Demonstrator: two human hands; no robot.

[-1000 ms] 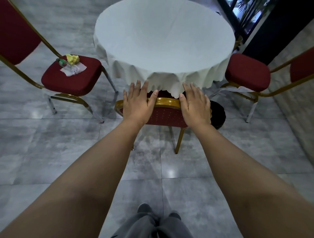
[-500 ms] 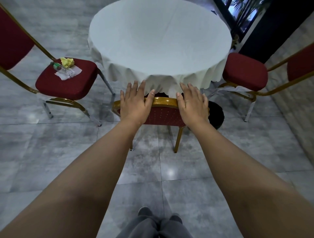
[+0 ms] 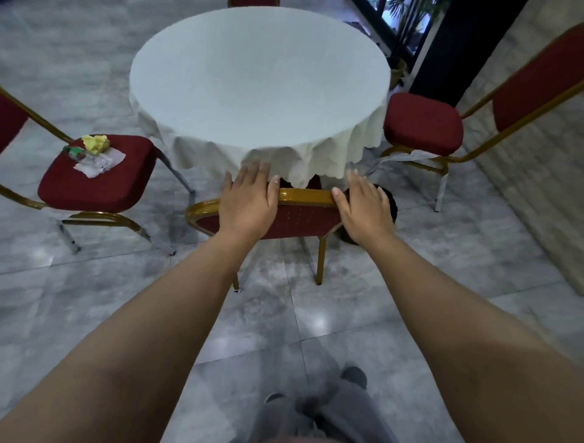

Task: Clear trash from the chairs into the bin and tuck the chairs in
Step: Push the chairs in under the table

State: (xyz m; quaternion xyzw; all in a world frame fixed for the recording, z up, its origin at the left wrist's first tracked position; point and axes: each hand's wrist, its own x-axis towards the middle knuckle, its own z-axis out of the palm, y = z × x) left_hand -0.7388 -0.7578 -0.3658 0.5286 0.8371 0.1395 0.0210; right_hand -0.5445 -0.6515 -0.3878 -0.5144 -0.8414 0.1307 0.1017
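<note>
The nearest red chair [image 3: 303, 218] with a gold frame stands with its seat hidden under the round white-clothed table [image 3: 259, 79]. My left hand [image 3: 249, 199] and my right hand [image 3: 363, 205] lie flat on top of its backrest, fingers straight and reaching the cloth's hem. A second red chair [image 3: 94, 189] stands pulled out at the left. On its seat lie a yellow crumpled wad [image 3: 95, 143], a small plastic bottle [image 3: 79, 154] and a white paper [image 3: 107, 163]. A black bin [image 3: 391, 207] sits on the floor, mostly hidden behind my right hand.
A third red chair [image 3: 422, 123] stands pulled out at the right, its seat bare, close to a pale textured wall [image 3: 537, 164]. The top of another chair [image 3: 252, 2] shows beyond the table. Grey tiled floor [image 3: 284, 316] lies all around; my feet are at the bottom.
With both hands on it, the near chair's backrest has moved a little closer to the tablecloth hem. My view has shifted so that more of the table shows.
</note>
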